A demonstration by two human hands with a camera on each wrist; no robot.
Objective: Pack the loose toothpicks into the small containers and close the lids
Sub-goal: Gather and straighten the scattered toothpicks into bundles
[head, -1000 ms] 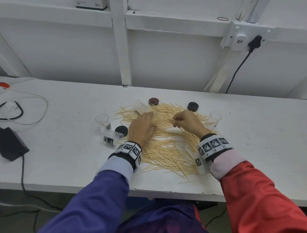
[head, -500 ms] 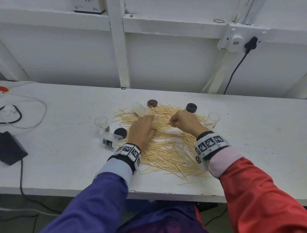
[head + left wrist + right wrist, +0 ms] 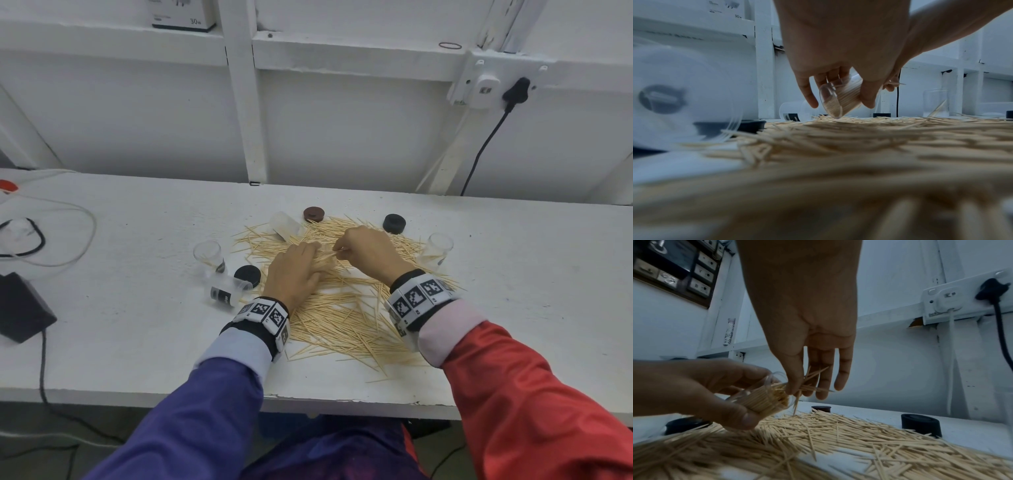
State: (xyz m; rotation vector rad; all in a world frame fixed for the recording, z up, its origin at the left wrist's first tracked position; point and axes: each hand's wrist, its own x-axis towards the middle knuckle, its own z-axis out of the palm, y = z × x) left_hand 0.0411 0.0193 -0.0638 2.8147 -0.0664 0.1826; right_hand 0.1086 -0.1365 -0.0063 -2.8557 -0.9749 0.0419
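A wide pile of loose toothpicks (image 3: 342, 318) covers the middle of the white table (image 3: 137, 342). My left hand (image 3: 294, 267) grips a clear container (image 3: 840, 99) packed with toothpicks, tilted on its side just above the pile. My right hand (image 3: 363, 253) pinches a small bunch of toothpicks (image 3: 812, 382) right at that container's mouth (image 3: 777, 386). Other clear containers stand upright at the left (image 3: 208, 253) and at the right (image 3: 438, 248). Two more lie on their sides (image 3: 227, 291) (image 3: 284, 224). A brown lid (image 3: 313, 214) and two black lids (image 3: 394, 223) (image 3: 247, 275) lie loose around the pile.
A black adapter (image 3: 20, 311) and cables (image 3: 68, 219) lie at the table's left end. A wall socket with a black plug (image 3: 513, 90) is at the upper right. The table's front edge (image 3: 342, 404) runs close under my forearms.
My right hand has moved left toward my left hand and brought its toothpick bunch to the container's mouth. The left hand has stayed nearly in place.
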